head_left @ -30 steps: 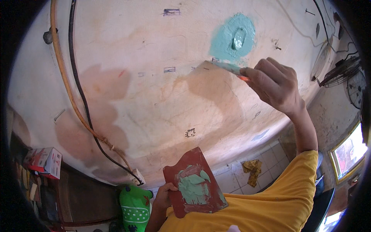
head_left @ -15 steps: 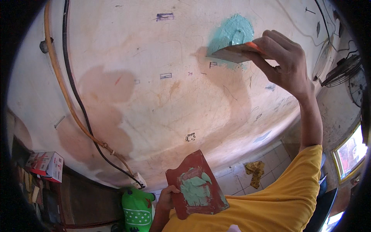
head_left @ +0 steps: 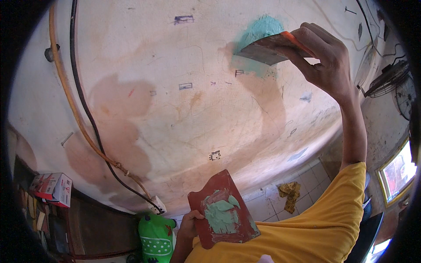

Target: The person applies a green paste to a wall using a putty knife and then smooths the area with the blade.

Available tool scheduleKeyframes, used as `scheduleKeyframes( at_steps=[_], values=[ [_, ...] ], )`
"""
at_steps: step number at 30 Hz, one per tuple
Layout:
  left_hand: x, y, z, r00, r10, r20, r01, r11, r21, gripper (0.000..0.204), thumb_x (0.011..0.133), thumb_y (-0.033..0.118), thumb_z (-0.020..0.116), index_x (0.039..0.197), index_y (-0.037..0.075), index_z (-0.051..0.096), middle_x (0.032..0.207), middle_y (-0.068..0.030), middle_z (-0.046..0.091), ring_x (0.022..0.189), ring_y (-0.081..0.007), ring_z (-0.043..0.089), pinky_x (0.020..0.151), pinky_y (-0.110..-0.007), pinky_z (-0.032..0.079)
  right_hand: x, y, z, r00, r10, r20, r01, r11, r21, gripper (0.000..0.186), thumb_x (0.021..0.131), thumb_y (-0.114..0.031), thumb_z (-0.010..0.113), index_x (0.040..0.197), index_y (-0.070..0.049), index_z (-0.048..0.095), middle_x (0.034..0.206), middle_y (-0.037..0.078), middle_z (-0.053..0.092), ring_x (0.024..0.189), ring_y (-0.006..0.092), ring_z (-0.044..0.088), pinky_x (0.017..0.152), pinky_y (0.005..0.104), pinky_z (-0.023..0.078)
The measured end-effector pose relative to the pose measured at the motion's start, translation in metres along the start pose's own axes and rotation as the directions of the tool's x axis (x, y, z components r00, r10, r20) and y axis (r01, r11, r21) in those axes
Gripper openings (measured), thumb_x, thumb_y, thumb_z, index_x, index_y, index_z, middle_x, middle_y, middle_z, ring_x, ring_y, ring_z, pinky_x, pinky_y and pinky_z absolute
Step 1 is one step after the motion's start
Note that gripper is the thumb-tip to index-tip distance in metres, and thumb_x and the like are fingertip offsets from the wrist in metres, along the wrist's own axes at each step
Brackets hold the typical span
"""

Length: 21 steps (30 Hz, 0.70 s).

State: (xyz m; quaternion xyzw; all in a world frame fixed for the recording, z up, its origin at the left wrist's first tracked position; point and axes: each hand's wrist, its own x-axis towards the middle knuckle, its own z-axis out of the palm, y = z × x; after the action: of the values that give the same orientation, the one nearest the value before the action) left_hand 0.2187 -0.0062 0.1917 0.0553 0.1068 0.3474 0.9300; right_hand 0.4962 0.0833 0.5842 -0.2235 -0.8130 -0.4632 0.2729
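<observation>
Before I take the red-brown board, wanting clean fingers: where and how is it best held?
Probably pinch the red-brown board by its upper end, coming from the side of the wall: that end looks mostly bare, while green putty covers the middle, the left grip has the left edge, and the lower right corner overlaps the yellow shirt.

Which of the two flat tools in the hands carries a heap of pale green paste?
The dark red board in the left hand: pale green paste covers its middle. The grey metal scraper in the right hand shows no such heap.
</observation>
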Motion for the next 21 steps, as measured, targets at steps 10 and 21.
scheduleKeyframes(
  at_steps=[10, 21],
  values=[
    [0.0, 0.003, 0.005, 0.973, -0.01, -0.232, 0.046, 0.987, 0.152, 0.037, 0.067, 0.009, 0.05, 0.101, -0.004, 0.056, 0.094, -0.0141, 0.063, 0.082, -0.0265, 0.061, 0.079, -0.037, 0.049, 0.002, 0.013, -0.007, 0.997, 0.081, -0.01, -0.081, 0.993, -0.086, 0.023, 0.071, -0.012, 0.073, 0.089, -0.005, 0.06, 0.067, 0.001, 0.052, 0.055, 0.0095, 0.048, 0.048, 0.0254, 0.039],
    [0.006, 0.004, -0.001, 0.982, -0.047, -0.183, 0.069, 0.991, 0.116, 0.038, 0.067, 0.011, 0.05, 0.102, -0.004, 0.055, 0.093, -0.0146, 0.062, 0.079, -0.028, 0.062, 0.076, -0.039, 0.05, 0.004, 0.044, -0.003, 0.985, 0.164, 0.052, -0.163, 0.986, -0.023, 0.032, 0.075, -0.023, 0.07, 0.099, -0.005, 0.061, 0.075, 0.004, 0.057, 0.065, 0.0111, 0.054, 0.059, 0.0234, 0.045]
  ],
)
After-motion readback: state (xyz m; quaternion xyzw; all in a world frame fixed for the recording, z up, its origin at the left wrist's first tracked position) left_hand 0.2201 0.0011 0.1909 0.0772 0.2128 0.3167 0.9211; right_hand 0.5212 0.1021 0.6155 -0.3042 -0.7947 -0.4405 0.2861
